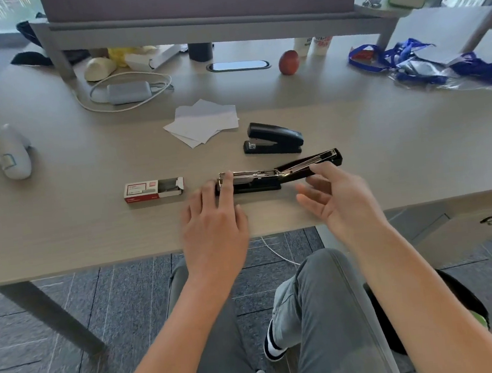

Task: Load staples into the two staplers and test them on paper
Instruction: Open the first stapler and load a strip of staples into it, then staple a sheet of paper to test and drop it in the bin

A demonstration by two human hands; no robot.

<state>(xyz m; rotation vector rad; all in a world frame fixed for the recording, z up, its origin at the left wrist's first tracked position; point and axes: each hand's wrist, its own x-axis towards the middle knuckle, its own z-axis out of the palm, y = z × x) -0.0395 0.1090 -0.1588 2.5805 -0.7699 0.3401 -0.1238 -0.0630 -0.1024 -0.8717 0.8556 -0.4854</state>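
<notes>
Both hands at desk's near edge. L hand: fingers straight, pressing opened stapler front. R hand: loose, spread, touching raised lid. Staple box left, print illegible. Second stapler, paper farther.

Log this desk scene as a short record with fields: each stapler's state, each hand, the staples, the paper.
open stapler: lid swung up, metal channel exposed, nearest the desk edge
closed stapler: untouched, behind the open one
left hand: straight fingers pressing the open stapler's front end
right hand: fingers relaxed, thumb at the raised lid
staple box: open, left of the open stapler
paper sheets: loose pile, farther back
</notes>
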